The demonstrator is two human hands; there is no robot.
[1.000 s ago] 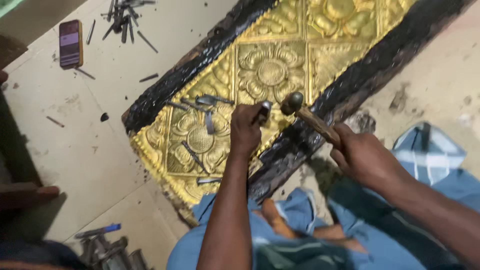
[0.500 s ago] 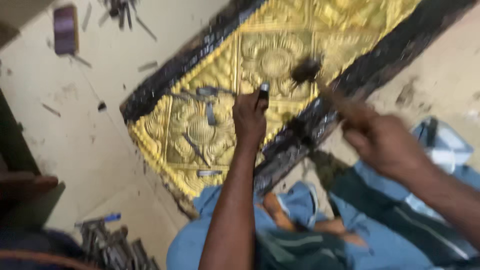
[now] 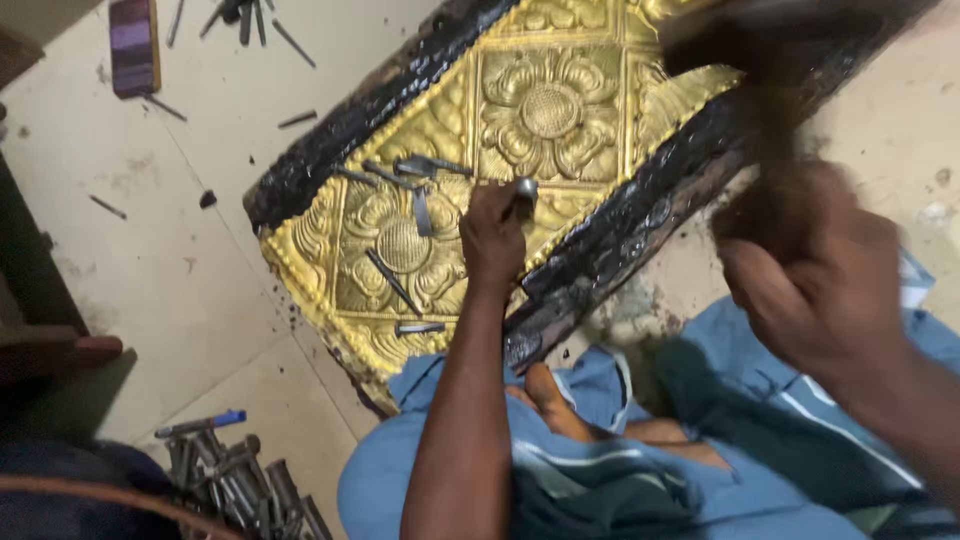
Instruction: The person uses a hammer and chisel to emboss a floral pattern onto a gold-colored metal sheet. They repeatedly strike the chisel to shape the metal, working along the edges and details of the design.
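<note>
1. Nearest the camera: person sits on the floor (image 3: 150,250) in blue clothing (image 3: 640,470), a bare foot (image 3: 560,405) tucked between the knees, just below the panel's near edge.
2. Bottom left: heap of steel punches (image 3: 240,490) on the floor, blue-capped pen (image 3: 200,424) just above it.
3. Right hand (image 3: 800,290) is raised close to the lens and heavily blurred. Fist is closed around a hammer handle (image 3: 775,150) running up to a dark smeared hammer head (image 3: 720,45). Head is up off the chisel, well apart from it.
4. Left hand (image 3: 492,240) sits on the gold embossed panel (image 3: 550,110), fingers wrapped tight round a short metal chisel (image 3: 524,192). Chisel stands roughly upright, struck end showing above the fist, tip hidden by the hand, at the panel's near edge between two flower squares.
5. Panel lies diagonally on a black pitch bed (image 3: 640,215) that rims it on both long sides.
6. Loose punches (image 3: 415,165) lie on the gold left of the left hand, several across the nearer flower square, one at the lower border.
7. Far: more punches (image 3: 250,15) scattered top left on the floor, a phone (image 3: 133,45) beside them.
</note>
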